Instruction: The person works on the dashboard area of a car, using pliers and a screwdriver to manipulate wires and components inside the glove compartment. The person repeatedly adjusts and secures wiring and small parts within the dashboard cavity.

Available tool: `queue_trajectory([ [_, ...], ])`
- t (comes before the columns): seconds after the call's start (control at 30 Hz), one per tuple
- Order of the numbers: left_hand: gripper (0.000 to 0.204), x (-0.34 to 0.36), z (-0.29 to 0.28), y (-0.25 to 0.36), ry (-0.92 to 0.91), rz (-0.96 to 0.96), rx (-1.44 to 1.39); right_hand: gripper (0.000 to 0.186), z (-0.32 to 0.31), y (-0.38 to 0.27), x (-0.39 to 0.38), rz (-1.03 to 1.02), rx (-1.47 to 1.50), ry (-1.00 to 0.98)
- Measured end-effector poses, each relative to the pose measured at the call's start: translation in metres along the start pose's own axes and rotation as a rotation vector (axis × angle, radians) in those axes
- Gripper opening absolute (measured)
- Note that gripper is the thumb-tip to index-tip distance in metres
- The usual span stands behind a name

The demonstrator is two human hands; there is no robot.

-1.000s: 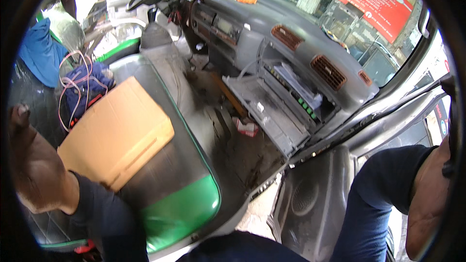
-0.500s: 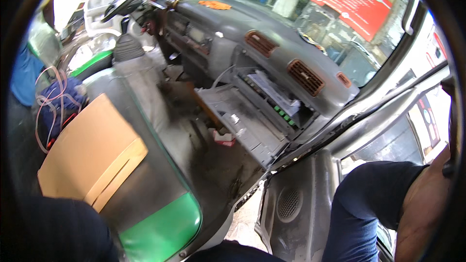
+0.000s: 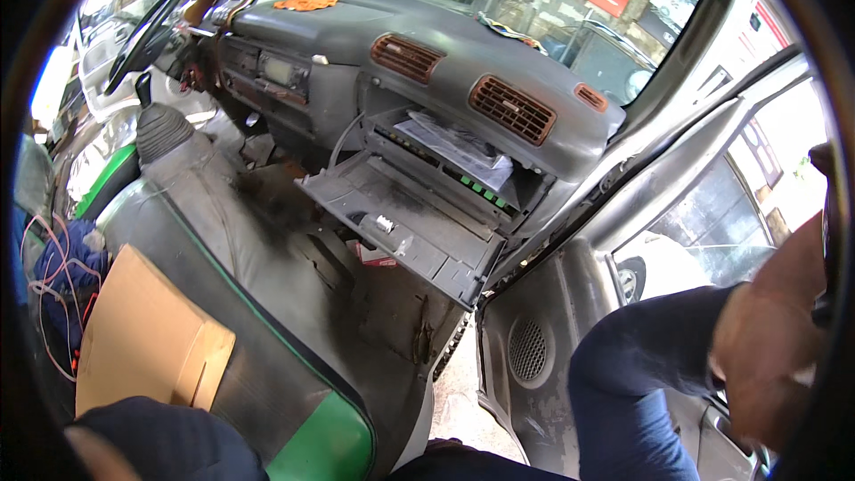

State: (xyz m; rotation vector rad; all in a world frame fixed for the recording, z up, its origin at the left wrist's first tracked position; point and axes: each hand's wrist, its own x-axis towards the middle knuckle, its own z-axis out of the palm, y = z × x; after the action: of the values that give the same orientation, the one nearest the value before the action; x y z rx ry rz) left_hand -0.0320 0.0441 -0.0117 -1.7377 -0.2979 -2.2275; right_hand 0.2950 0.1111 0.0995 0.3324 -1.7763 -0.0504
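At the right edge my right arm shows as a bent navy sleeve and blurred bare skin (image 3: 770,356); its fingers cannot be made out. Low at the left there is a blurred patch of skin (image 3: 100,456) beside dark navy cloth (image 3: 174,441); it seems to be part of my left arm or hand, fingers hidden. Closest to it, a folded cardboard piece (image 3: 142,330) lies on the black and green seat (image 3: 329,436). Ahead, the glove box lid (image 3: 427,223) hangs down, with a small shiny bulb-like part (image 3: 385,224) on it. Papers in clear plastic (image 3: 454,147) lie inside the compartment.
The door (image 3: 557,365) stands open at the right. Pliers (image 3: 421,338) and a red-and-white box (image 3: 372,255) lie on the cab floor. An orange cloth (image 3: 305,3) rests on the dashboard (image 3: 356,22). Pink wires (image 3: 44,285), a gear lever (image 3: 147,93) and a steering wheel (image 3: 151,31) are leftward.
The view has turned rightward and closer, so the dashboard and seat sit further left. Blurred skin has come into view at the lower left. My right arm stays bent at the right.
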Motion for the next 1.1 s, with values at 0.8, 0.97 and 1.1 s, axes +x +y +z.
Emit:
queue_trajectory([
  [0.8, 0.028, -0.16, 0.011, -0.243, -0.975, -0.841, 0.64, 0.029, 0.084, 0.03, -0.23, 1.196, -0.706, -0.658],
  [0.97, 0.025, -0.166, 0.005, -0.249, -0.579, -0.828, 1.118, 0.041, 0.114, 0.019, -0.216, 1.082, -0.481, -0.984],
  [1.1, 0.029, -0.165, -0.004, -0.249, -0.336, -1.159, 1.206, 0.032, 0.128, 0.013, -0.219, 1.019, -0.596, -1.023],
])
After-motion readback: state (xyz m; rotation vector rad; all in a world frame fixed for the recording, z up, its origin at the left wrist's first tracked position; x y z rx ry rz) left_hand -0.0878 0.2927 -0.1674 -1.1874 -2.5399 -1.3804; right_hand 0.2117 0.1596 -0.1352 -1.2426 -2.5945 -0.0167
